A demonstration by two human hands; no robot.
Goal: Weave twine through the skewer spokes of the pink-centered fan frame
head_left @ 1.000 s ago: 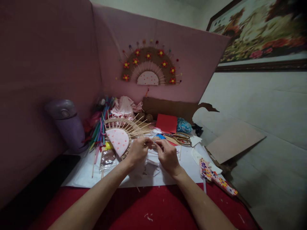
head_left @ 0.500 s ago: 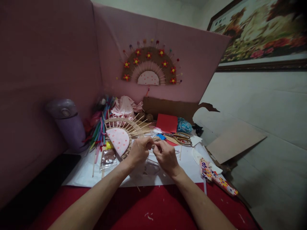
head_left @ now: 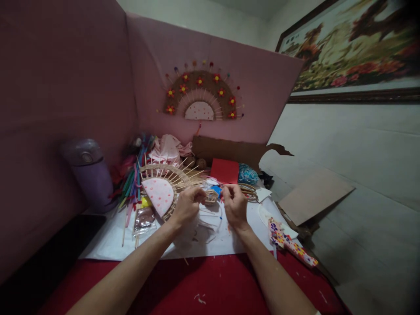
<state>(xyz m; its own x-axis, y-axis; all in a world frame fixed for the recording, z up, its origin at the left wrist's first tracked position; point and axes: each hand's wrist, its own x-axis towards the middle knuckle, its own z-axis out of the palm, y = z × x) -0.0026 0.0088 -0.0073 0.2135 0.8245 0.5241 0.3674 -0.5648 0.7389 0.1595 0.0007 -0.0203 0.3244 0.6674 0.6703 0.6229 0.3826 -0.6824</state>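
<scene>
A half-round craft point(head_left: 158, 196) of pink dotted cloth lies on the white sheet, with thin sticks fanning out through a band of brown twine. My left hand point(head_left: 189, 204) is at its right side, fingers pinched together; whatever they hold is too small to make out. Just right of those fingertips is a small bundle of brown twine point(head_left: 211, 197). Apart from it, my right hand point(head_left: 235, 206) is closed in a pinch near a blue piece point(head_left: 216, 190), its contents hidden. Scissors point(head_left: 250, 192) with gold-coloured handles lie behind the right hand.
A purple bottle point(head_left: 93, 179) stands at left beside coloured pipe cleaners point(head_left: 131, 179). Red card point(head_left: 225, 170) and blue yarn point(head_left: 247, 174) lie at the back. A flowered glue gun point(head_left: 292, 245) rests at right. A finished-looking half-round piece point(head_left: 199, 82) hangs on the pink panel.
My hands were together at the fingertips and are now apart, the right one moved to the right. The twine bundle shows between them. The whole view has shifted slightly.
</scene>
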